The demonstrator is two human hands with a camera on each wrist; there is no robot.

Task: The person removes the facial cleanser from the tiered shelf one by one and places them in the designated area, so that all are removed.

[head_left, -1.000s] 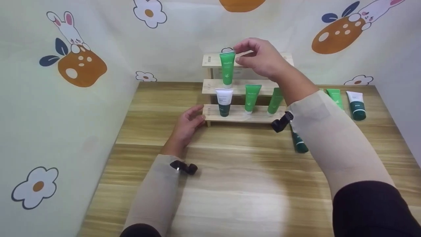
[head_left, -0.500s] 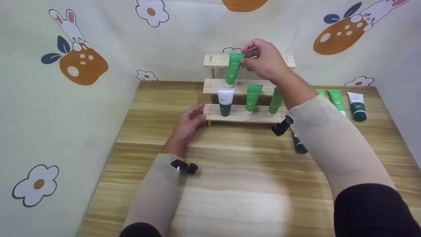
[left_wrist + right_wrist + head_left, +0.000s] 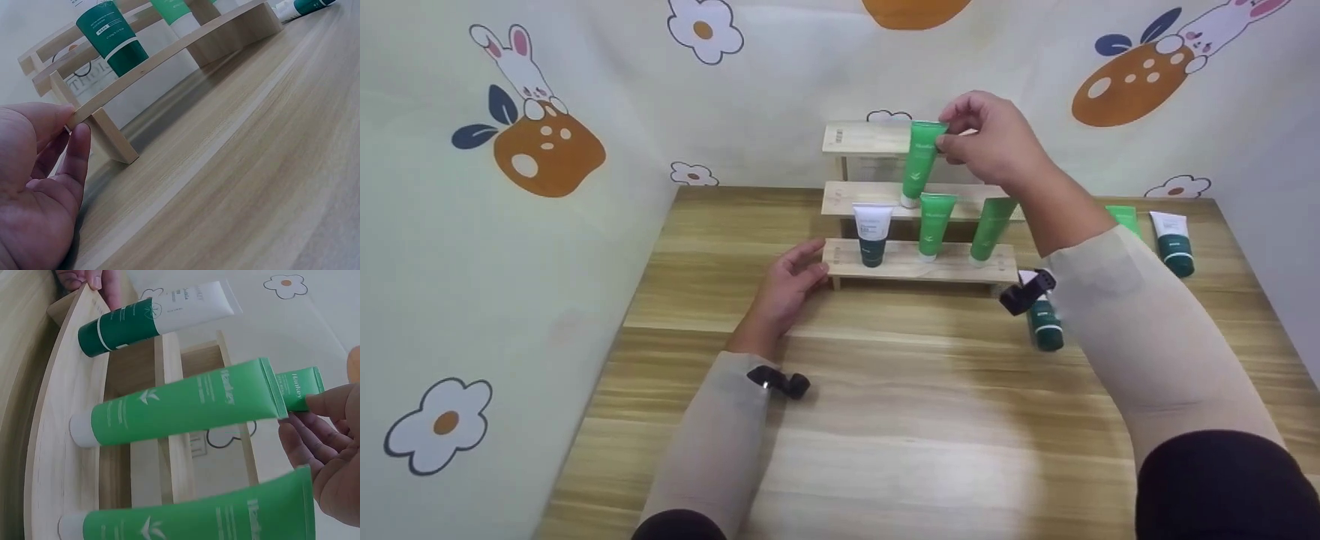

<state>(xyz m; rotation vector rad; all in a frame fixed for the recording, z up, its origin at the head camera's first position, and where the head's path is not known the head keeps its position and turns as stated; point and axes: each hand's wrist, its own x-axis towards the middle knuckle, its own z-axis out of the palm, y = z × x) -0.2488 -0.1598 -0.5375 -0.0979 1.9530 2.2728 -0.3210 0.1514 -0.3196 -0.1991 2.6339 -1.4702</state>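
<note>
My right hand (image 3: pixel 994 139) pinches a green squeeze tube (image 3: pixel 921 161) by its flat top end. That tube stands slightly tilted, its white cap at the middle step of a three-tier wooden display rack (image 3: pixel 847 196). In the right wrist view, most of it is hidden behind another green tube (image 3: pixel 185 399). With thumb and fingers, my left hand (image 3: pixel 791 285) grips the left end of the bottom step, seen close in the left wrist view at the wooden edge (image 3: pixel 90 109). On that step stand a white and dark green tube (image 3: pixel 873 234) and two green tubes, caps down.
Right of the rack, a white and dark green tube (image 3: pixel 1046 326) lies on the wood-grain table (image 3: pixel 885 420), partly behind my right wrist camera. Farther right lie a green tube (image 3: pixel 1123 217), partly covered by my sleeve, and another white and dark green tube (image 3: pixel 1174 244). Patterned walls (image 3: pixel 780 90) enclose the table.
My right hand has moved the green tube rightward along the middle step, from above the white and dark green tube to near the middle green one. My left hand has stayed in place.
</note>
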